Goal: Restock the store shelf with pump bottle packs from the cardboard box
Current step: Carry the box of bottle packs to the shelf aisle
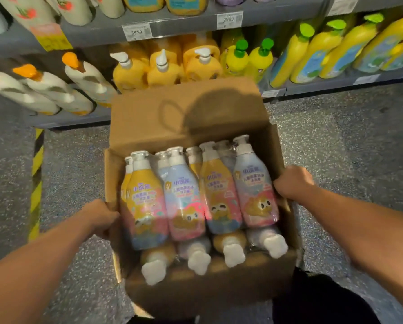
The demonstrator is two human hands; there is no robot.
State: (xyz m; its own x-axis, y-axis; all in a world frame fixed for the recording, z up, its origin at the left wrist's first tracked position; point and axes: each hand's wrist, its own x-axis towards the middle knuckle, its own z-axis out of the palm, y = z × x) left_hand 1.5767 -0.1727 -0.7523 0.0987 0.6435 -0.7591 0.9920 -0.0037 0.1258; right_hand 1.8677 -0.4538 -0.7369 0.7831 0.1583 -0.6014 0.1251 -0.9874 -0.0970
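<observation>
An open cardboard box (186, 113) is held above the floor in front of me, its far flap standing up. Inside lie several shrink-wrapped pump bottle packs (184, 197), yellow and pale blue bottles with cartoon labels and white pumps; more white pump heads (198, 260) poke up from a lower layer at the near side. My left hand (100, 216) grips the box's left wall. On the right wall, my right hand (293, 183) is closed over the rim.
The store shelf (312, 88) runs across the top, low to the floor, with yellow pump bottles (163, 66), white bottles with orange caps (55, 87) and yellow bottles with green caps (312, 50). Price tags (137, 31) hang above. A yellow-black hazard stripe (37, 178) marks the speckled floor at left.
</observation>
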